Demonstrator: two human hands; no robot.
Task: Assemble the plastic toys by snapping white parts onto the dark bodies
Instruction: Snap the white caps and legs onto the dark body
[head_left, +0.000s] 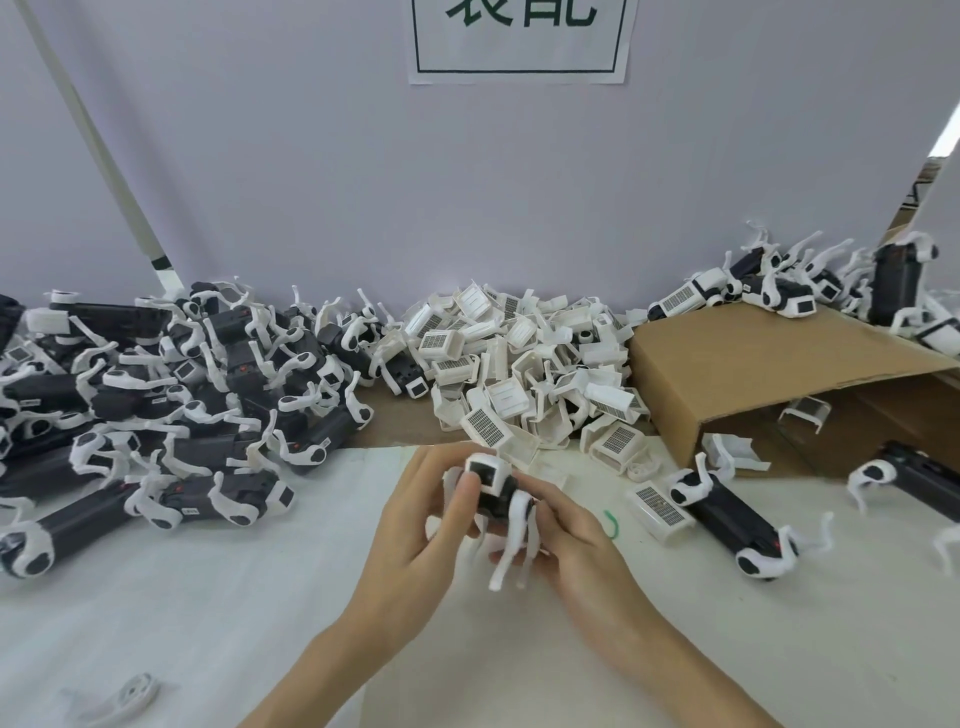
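The toy (493, 488), a dark body with a white square-faced cap on its far end and white legs hanging down, is held above the near middle of the desk (208, 597), gripped from both sides. The left hand (415, 525) curls its fingers (457, 499) against the toy's left flank, thumb pressing near the white cap; the right hand (566, 540) closes its fingers from the right onto the dark body, just above the dangling legs. Both hands are clamped on the toy, fingers pressed together rather than spread. Just beyond the hands, at the middle of the desk's far edge, lies a pile of white parts (524, 358), small boxy shells, many with a dotted grid panel. Toward the far left corner sits a heap of dark bodies (171, 384) already fitted with white legs. On the right, a cardboard box (753, 364) lies on its side, with more toys stacked on top of it and one white part inside its opening. Near the right edge rests another dark-bodied toy (727, 514), a white grid part beside it. A small green loop (613, 522) lies just right of the right hand. A loose white piece (130, 696) rests near the near left corner. On the wall behind hangs a paper sign (519, 36) with green bordered characters, cut off at the top and not readable.
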